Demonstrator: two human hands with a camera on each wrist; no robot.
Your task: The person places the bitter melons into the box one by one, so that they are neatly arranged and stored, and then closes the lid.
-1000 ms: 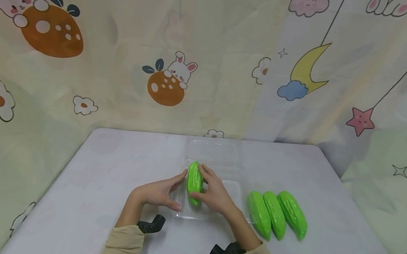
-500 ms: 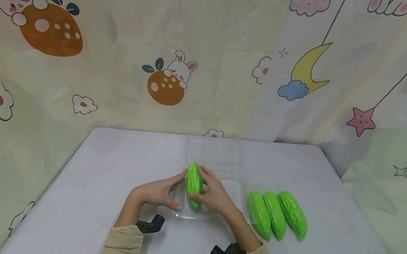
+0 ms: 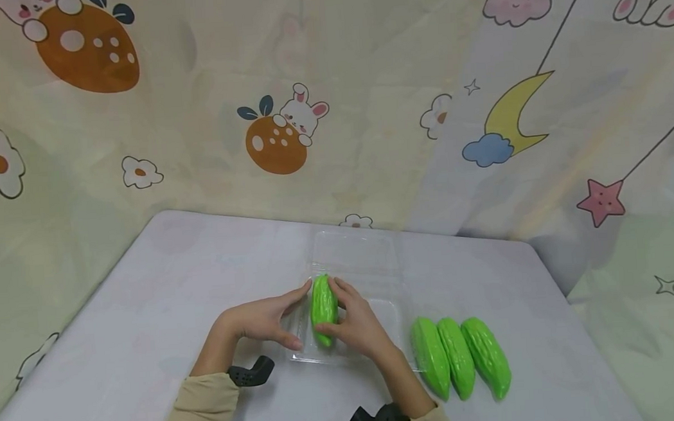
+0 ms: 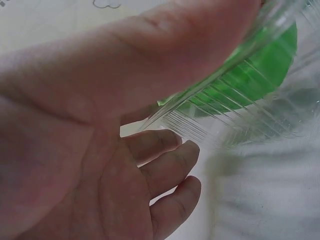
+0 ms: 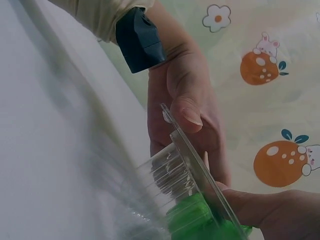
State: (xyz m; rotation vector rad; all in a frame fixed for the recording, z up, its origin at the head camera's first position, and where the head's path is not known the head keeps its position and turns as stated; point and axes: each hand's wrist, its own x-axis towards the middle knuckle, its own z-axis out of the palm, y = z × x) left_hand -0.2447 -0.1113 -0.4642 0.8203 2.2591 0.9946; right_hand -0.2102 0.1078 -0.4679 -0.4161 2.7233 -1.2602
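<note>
On the left, the left hand (image 3: 263, 321) spreads thumb and fingers wide at the left edge of a clear, rectangular plastic tray (image 3: 387, 320), apparently steadying it. Inside that edge sits a glossy, bright-green ridged gourd (image 3: 323, 308), pinched by the right hand (image 3: 355, 322): a placing step, I'd judge, calling for settling and release. Bare tray offers room rightward; close by its right edge lie three similar green gourds (image 3: 456, 358).
</note>
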